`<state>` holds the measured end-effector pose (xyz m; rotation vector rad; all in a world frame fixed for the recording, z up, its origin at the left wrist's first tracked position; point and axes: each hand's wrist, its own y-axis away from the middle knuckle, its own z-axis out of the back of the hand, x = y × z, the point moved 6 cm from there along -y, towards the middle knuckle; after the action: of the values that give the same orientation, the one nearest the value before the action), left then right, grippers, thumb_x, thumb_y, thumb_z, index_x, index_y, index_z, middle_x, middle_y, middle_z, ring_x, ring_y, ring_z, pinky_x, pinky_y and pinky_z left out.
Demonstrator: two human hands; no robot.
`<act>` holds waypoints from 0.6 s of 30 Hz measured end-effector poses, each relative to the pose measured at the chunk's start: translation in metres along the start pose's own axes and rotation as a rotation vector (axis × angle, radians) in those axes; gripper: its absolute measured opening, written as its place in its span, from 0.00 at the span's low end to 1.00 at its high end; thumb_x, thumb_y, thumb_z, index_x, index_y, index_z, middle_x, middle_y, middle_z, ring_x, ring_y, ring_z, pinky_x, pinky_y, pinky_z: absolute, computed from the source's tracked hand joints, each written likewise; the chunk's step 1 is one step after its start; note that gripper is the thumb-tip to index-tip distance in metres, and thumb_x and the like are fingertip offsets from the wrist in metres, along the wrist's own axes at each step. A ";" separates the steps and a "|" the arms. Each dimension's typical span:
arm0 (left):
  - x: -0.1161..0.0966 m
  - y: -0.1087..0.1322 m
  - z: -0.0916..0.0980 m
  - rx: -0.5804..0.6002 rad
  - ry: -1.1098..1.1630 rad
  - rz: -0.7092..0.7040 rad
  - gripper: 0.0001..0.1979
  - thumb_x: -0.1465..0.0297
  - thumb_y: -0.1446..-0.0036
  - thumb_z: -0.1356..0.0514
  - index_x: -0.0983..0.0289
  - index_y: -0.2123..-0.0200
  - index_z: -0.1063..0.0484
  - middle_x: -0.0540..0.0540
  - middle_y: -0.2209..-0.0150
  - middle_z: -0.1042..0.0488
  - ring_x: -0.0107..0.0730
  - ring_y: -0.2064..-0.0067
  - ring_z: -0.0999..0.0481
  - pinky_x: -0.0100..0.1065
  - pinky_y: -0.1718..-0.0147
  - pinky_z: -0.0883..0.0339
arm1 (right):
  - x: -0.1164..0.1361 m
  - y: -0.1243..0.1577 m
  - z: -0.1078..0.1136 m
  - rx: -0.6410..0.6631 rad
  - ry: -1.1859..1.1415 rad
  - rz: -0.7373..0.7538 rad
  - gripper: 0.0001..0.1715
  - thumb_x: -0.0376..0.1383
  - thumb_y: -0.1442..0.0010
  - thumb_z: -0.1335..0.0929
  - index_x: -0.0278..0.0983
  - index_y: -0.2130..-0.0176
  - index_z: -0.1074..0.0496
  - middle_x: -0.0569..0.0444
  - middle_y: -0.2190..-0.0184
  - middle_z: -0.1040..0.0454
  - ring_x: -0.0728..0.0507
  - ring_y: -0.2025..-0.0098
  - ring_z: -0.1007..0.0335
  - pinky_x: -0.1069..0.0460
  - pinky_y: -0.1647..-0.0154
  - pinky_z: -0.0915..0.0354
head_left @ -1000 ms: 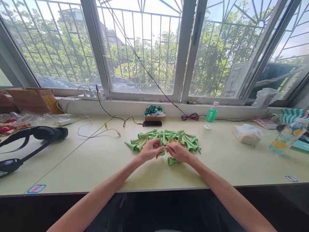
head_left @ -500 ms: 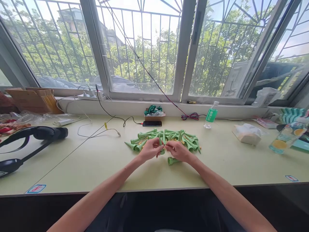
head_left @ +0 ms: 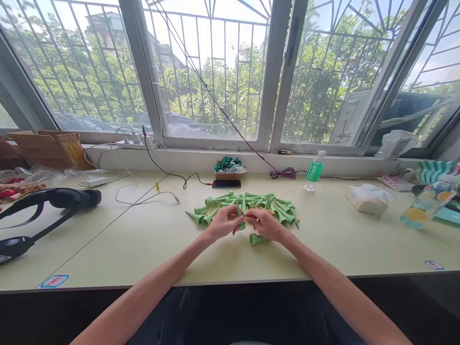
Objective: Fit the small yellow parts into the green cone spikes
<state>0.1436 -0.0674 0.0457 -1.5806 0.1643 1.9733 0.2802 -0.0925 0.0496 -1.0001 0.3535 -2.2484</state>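
Note:
My left hand (head_left: 223, 223) is closed around a green plastic cone (head_left: 242, 225), held with its narrow end up and its wide end down. Beside it, my right hand (head_left: 268, 224) has thumb and forefinger pinched close to the cone; whatever is between those fingertips is too small to make out. A single green cone (head_left: 256, 239) lies on the table under my right hand, partly covered by it. Behind both hands spreads a pile of similar green cones (head_left: 283, 218), with small yellowish bits among them.
A phone (head_left: 226, 184) on a cable lies behind the pile, before a small box (head_left: 230, 175). Right of it stands a water bottle (head_left: 314, 171), then a tissue pack (head_left: 368, 199) and a patterned bottle (head_left: 426, 206). Loose cables (head_left: 136, 201) and a black headset (head_left: 53, 196) are left.

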 end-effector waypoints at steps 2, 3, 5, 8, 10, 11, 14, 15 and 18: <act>0.000 0.000 0.000 0.003 -0.013 0.003 0.16 0.58 0.45 0.38 0.66 0.66 0.31 0.48 0.80 0.32 0.24 0.81 0.31 0.26 0.83 0.35 | 0.000 0.000 0.000 0.003 -0.004 -0.005 0.12 0.37 0.34 0.40 0.35 0.65 0.31 0.56 0.75 0.33 0.49 0.74 0.40 0.55 0.71 0.43; -0.001 0.001 0.000 0.004 -0.018 0.002 0.15 0.58 0.45 0.38 0.65 0.66 0.31 0.48 0.80 0.32 0.24 0.81 0.31 0.26 0.83 0.35 | 0.000 0.000 0.000 0.002 -0.005 -0.006 0.12 0.36 0.34 0.40 0.35 0.65 0.31 0.56 0.75 0.33 0.49 0.74 0.40 0.55 0.71 0.43; -0.002 0.001 0.000 0.010 -0.025 -0.004 0.15 0.58 0.44 0.38 0.65 0.66 0.31 0.48 0.80 0.32 0.24 0.81 0.31 0.26 0.83 0.36 | 0.001 0.000 0.001 0.000 -0.010 -0.009 0.11 0.36 0.34 0.39 0.35 0.66 0.32 0.56 0.76 0.33 0.50 0.75 0.40 0.55 0.71 0.43; -0.003 0.002 -0.001 0.014 -0.028 -0.008 0.15 0.58 0.44 0.39 0.65 0.66 0.31 0.48 0.80 0.32 0.25 0.81 0.31 0.26 0.83 0.36 | 0.002 -0.001 0.001 0.003 -0.019 -0.019 0.11 0.36 0.35 0.39 0.36 0.66 0.32 0.57 0.77 0.33 0.49 0.75 0.40 0.55 0.72 0.43; -0.003 0.002 -0.001 0.016 -0.030 -0.005 0.15 0.58 0.44 0.39 0.65 0.66 0.31 0.48 0.80 0.32 0.25 0.81 0.31 0.26 0.83 0.36 | 0.002 -0.001 0.001 0.006 -0.025 -0.028 0.11 0.36 0.35 0.39 0.36 0.67 0.32 0.57 0.78 0.33 0.49 0.76 0.40 0.55 0.72 0.43; -0.003 0.002 -0.001 0.015 -0.033 -0.004 0.15 0.58 0.44 0.39 0.65 0.66 0.30 0.48 0.80 0.32 0.25 0.81 0.31 0.26 0.83 0.35 | 0.002 -0.001 0.001 0.008 -0.027 -0.031 0.11 0.36 0.35 0.39 0.36 0.67 0.32 0.58 0.78 0.33 0.50 0.76 0.40 0.55 0.72 0.43; -0.002 0.002 -0.001 0.017 -0.043 -0.005 0.15 0.58 0.44 0.39 0.66 0.66 0.30 0.49 0.79 0.32 0.24 0.81 0.31 0.26 0.83 0.35 | 0.001 -0.001 0.001 0.010 -0.034 -0.034 0.11 0.37 0.35 0.39 0.36 0.67 0.32 0.58 0.79 0.34 0.50 0.77 0.41 0.55 0.72 0.43; -0.002 0.002 -0.001 0.019 -0.045 -0.005 0.15 0.58 0.44 0.39 0.66 0.66 0.30 0.49 0.79 0.31 0.24 0.81 0.31 0.26 0.83 0.35 | 0.001 -0.001 0.001 0.009 -0.037 -0.035 0.11 0.37 0.35 0.39 0.36 0.67 0.32 0.58 0.79 0.34 0.50 0.77 0.41 0.55 0.72 0.43; -0.002 0.002 -0.001 0.020 -0.044 -0.005 0.14 0.59 0.44 0.39 0.65 0.66 0.30 0.49 0.79 0.31 0.25 0.80 0.30 0.26 0.83 0.35 | 0.001 -0.001 0.001 -0.001 -0.047 -0.041 0.10 0.36 0.35 0.39 0.36 0.67 0.33 0.59 0.79 0.33 0.50 0.77 0.41 0.55 0.72 0.43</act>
<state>0.1433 -0.0701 0.0468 -1.5225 0.1621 1.9941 0.2798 -0.0922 0.0508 -1.0672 0.3161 -2.2577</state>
